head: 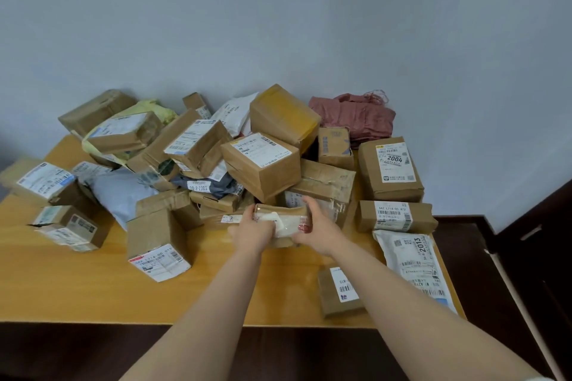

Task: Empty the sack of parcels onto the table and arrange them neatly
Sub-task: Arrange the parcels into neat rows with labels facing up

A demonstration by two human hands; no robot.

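A heap of several cardboard parcels and mailer bags covers the back of the wooden table [77, 294]. At its front edge lies a small taped brown parcel [286, 219] with a white label. My left hand [252, 230] grips its left end and my right hand [318, 230] grips its right end. The crumpled pink sack [356, 116] lies at the back right against the wall. Along the right side stand a box marked 2004 [391, 168], a long box [396, 216], a white mailer marked 2013 [416, 263] and a small flat box [339, 291].
A grey wall stands right behind the table. Dark floor shows beyond the table's near and right edges. Bare tabletop lies at the front left. A labelled box [158, 247] stands upright left of my arms, and two smaller boxes [68, 226] sit near the left edge.
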